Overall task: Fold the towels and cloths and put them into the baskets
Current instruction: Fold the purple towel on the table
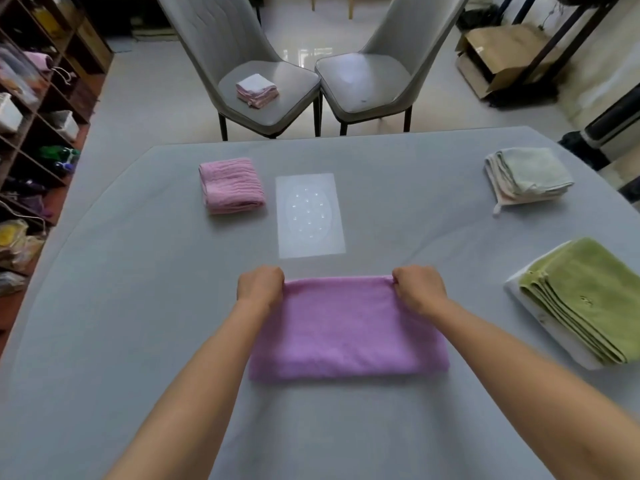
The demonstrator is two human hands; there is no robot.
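A purple towel (346, 334) lies folded into a rectangle on the grey table (138, 306) in front of me. My left hand (260, 284) grips its far left corner and my right hand (417, 287) grips its far right corner, fingers curled over the far edge. A folded pink cloth (231, 185) sits at the far left of the table. A folded pale green cloth (528, 176) lies at the far right. A stack of folded olive-green towels (585, 296) rests on something white at the right edge. No basket shows on the table.
A bright patch of light (310, 216) falls on the table centre. Two grey chairs (367, 81) stand beyond the table; the left one carries a small folded pink-white cloth (257, 90). Shelves (38, 109) with bins line the left wall. A cardboard box (498, 57) sits at the back right.
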